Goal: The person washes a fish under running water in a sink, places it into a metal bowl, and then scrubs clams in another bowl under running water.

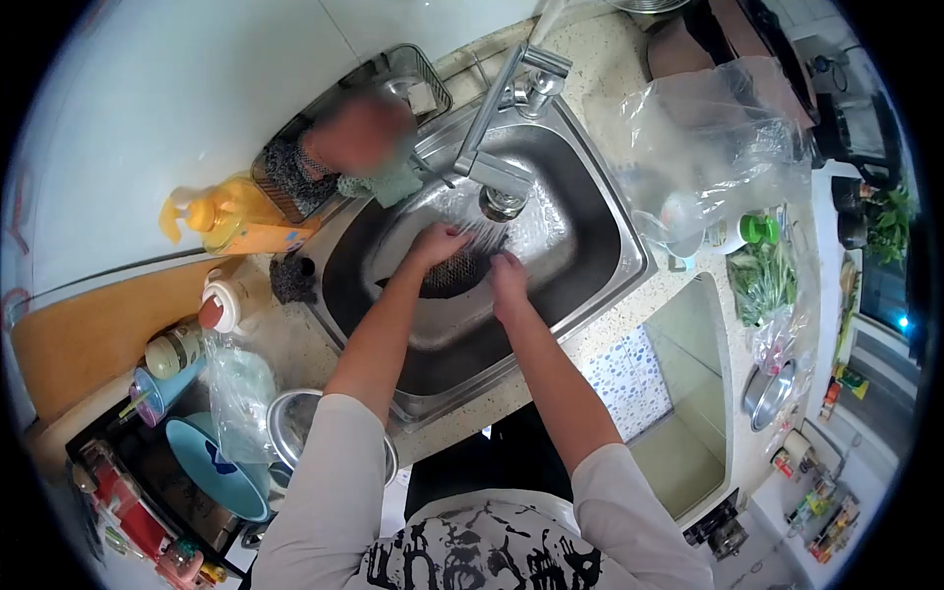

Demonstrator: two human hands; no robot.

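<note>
A dark, scaly fish (pixel 454 277) lies under running water in the steel sink (pixel 560 307). My left hand (pixel 440 244) holds its upper side, fingers curled close to the water stream. At its right end, my right hand (pixel 507 277) grips the fish, with the fingertips partly hidden. Above both hands hangs the tap head (pixel 501 204), spraying water down onto the fish and the basin.
A wire rack (pixel 433 84) with scrubbers and a cloth borders the sink's upper left. Left stand an orange soap bottle (pixel 236 218) and a metal bowl (pixel 292 423). To the right lie a plastic bag (pixel 708 128) and bagged greens (pixel 762 280).
</note>
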